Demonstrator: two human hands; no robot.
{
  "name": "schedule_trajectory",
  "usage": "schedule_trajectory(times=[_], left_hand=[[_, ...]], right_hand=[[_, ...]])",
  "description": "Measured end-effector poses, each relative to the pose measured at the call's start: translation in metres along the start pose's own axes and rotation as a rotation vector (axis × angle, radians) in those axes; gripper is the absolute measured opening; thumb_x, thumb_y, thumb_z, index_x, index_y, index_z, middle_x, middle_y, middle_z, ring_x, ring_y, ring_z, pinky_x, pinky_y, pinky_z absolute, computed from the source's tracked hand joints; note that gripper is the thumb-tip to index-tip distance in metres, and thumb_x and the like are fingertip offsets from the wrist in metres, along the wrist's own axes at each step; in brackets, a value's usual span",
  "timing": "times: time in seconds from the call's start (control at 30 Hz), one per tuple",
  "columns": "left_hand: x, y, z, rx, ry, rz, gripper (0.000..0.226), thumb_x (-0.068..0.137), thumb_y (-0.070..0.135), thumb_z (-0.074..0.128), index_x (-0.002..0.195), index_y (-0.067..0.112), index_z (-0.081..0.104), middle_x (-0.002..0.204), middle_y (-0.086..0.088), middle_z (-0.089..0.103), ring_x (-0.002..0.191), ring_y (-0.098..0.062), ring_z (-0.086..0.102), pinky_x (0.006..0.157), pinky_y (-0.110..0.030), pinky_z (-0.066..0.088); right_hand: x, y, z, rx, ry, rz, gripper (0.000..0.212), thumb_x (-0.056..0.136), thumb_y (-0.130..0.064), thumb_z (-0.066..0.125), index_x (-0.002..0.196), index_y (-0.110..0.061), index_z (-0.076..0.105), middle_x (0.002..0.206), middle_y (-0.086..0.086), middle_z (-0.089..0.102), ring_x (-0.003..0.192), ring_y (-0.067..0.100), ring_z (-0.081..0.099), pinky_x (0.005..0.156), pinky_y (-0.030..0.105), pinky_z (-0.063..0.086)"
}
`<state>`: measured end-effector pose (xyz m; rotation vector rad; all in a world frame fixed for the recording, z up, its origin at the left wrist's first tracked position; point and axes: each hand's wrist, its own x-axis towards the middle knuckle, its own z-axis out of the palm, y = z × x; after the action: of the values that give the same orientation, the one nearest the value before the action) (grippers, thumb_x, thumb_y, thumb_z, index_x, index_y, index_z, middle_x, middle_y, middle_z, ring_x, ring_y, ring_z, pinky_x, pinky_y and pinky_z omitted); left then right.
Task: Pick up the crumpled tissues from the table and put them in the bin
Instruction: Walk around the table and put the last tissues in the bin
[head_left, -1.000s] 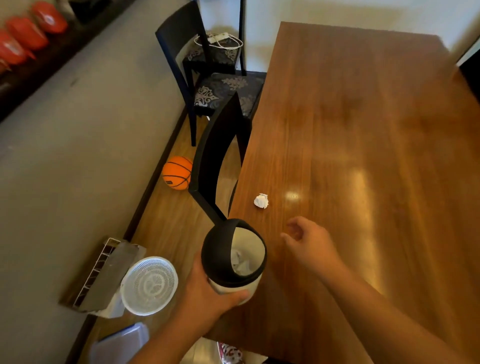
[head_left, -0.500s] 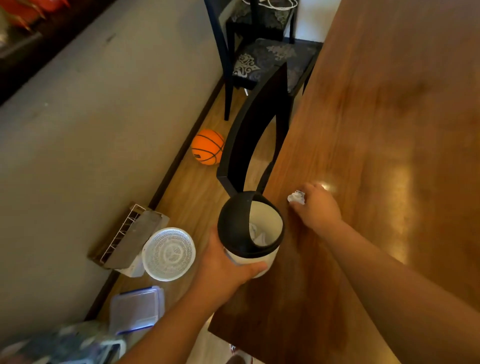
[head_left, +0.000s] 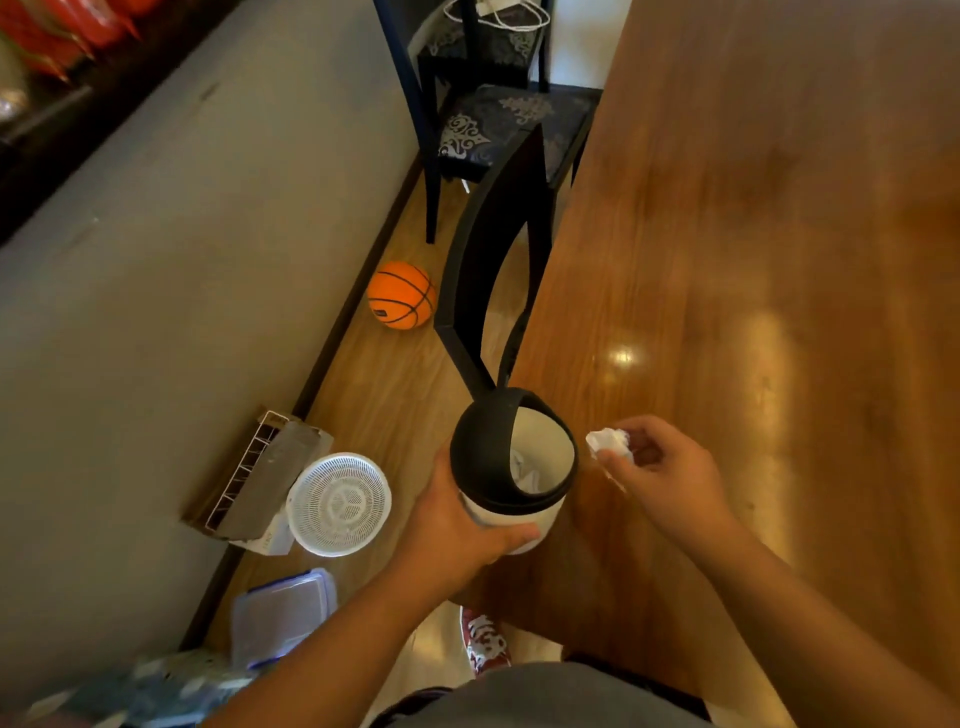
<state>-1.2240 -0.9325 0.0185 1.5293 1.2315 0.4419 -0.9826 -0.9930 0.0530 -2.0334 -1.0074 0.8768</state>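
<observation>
A: Light's warm, dimmish indoors. Glare patches on the table (head_left: 779, 234), brightest spot approx mid-frame, from overhead lamps.

B: Shadows?

A: Soft, dark under the bin (head_left: 511, 457) and left hand (head_left: 457, 525). Wall (head_left: 156, 286) flat grey.

B: Sharpness?

A: Centre OK, tissue (head_left: 608, 441) blown out white. Edges smeared, bottom-left corner v. blurry. Wide-angle bends the table edge and chair (head_left: 493, 249).
</observation>
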Motion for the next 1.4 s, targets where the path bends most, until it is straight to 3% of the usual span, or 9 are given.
schedule_trajectory(times=[0.23, 0.37, 0.53, 0.67, 0.8, 0.93, 1.13, 1.23, 1.4], left_hand=[[-0.013, 0.01, 0.014, 0.012, -0.142, 0.095, 0.105, 0.05, 0.061, 0.095, 0.12, 0.086, 0.021, 0.116, 0.065, 0.04, 0.107, 0.04, 0.04, 0.066, 0.009, 0.039], [-0.014, 0.031, 0.034, 0.002, -0.212, 0.203, 0.11, 0.045, 0.079, 0.088, 0.135, 0.075, 0.024, 0.137, 0.042, 0.047, 0.129, 0.016, 0.047, 0.086, -0.002, 0.048], [-0.017, 0.055, 0.065, 0.005, -0.308, 0.276, 0.111, 0.048, 0.068, 0.093, 0.132, 0.078, 0.022, 0.136, 0.042, 0.047, 0.127, 0.013, 0.049, 0.099, -0.022, 0.055], [-0.018, 0.066, 0.092, -0.004, -0.324, 0.281, 0.11, 0.047, 0.057, 0.094, 0.125, 0.084, 0.022, 0.134, 0.038, 0.049, 0.124, 0.014, 0.05, 0.097, -0.022, 0.052], [-0.024, 0.073, 0.132, -0.038, -0.338, 0.244, 0.115, 0.045, 0.053, 0.095, 0.139, 0.059, 0.028, 0.14, 0.023, 0.051, 0.125, 0.007, 0.053, 0.099, -0.024, 0.052], [-0.033, 0.077, 0.184, -0.051, -0.283, 0.22, 0.11, 0.041, 0.055, 0.096, 0.13, 0.067, 0.033, 0.135, 0.027, 0.053, 0.12, 0.014, 0.055, 0.09, -0.012, 0.053], [-0.045, 0.073, 0.26, 0.009, -0.157, 0.187, 0.123, 0.042, 0.056, 0.102, 0.146, 0.055, 0.036, 0.149, 0.01, 0.051, 0.137, -0.017, 0.051, 0.107, -0.051, 0.052], [-0.05, 0.067, 0.289, 0.004, -0.066, 0.173, 0.118, 0.043, 0.046, 0.103, 0.13, 0.079, 0.031, 0.145, 0.015, 0.051, 0.136, -0.015, 0.051, 0.109, -0.047, 0.05], [-0.058, 0.054, 0.308, 0.011, -0.018, 0.133, 0.126, 0.043, 0.036, 0.104, 0.133, 0.08, 0.027, 0.135, 0.041, 0.047, 0.128, 0.009, 0.05, 0.102, -0.024, 0.046]], right_hand=[[-0.086, -0.074, -0.081, 0.185, 0.412, -0.244, 0.021, 0.084, -0.031, 0.074, 0.097, -0.044, 0.066, 0.091, -0.022, 0.07, 0.076, -0.001, 0.065, 0.061, 0.009, 0.052], [-0.118, -0.086, -0.102, 0.153, 0.622, -0.349, 0.028, 0.087, -0.032, 0.072, 0.11, -0.043, 0.061, 0.1, -0.024, 0.068, 0.084, -0.004, 0.065, 0.065, 0.006, 0.051], [-0.123, -0.049, -0.08, -0.306, 0.143, -0.167, 0.059, 0.076, -0.066, 0.06, 0.13, -0.043, 0.053, 0.112, -0.037, 0.051, 0.102, -0.016, 0.05, 0.083, 0.01, 0.043], [-0.129, -0.006, -0.117, -0.193, 0.264, -0.073, 0.066, 0.067, -0.086, 0.042, 0.122, -0.05, 0.053, 0.104, -0.039, 0.052, 0.103, -0.021, 0.05, 0.073, 0.008, 0.038], [-0.131, 0.067, -0.152, -0.143, 0.24, 0.065, 0.063, 0.069, -0.081, 0.047, 0.117, -0.042, 0.06, 0.105, -0.025, 0.061, 0.102, -0.003, 0.059, 0.073, 0.017, 0.043], [-0.132, 0.16, -0.18, -0.308, 0.057, 0.273, 0.055, 0.084, -0.058, 0.064, 0.133, -0.033, 0.055, 0.125, -0.009, 0.061, 0.105, 0.006, 0.057, 0.078, 0.02, 0.046], [-0.133, 0.271, -0.219, -0.563, -0.074, 0.366, 0.075, 0.086, -0.06, 0.061, 0.15, -0.031, 0.034, 0.155, -0.002, 0.038, 0.134, 0.019, 0.043, 0.106, 0.033, 0.044], [-0.134, 0.299, -0.229, -0.667, -0.063, 0.313, 0.085, 0.083, -0.066, 0.057, 0.155, -0.035, 0.023, 0.165, -0.002, 0.018, 0.15, 0.024, 0.021, 0.118, 0.041, 0.029], [-0.137, 0.318, -0.232, -0.704, -0.076, 0.263, 0.097, 0.075, -0.08, 0.049, 0.156, -0.038, 0.016, 0.167, -0.002, 0.009, 0.153, 0.026, 0.01, 0.12, 0.048, 0.021]])
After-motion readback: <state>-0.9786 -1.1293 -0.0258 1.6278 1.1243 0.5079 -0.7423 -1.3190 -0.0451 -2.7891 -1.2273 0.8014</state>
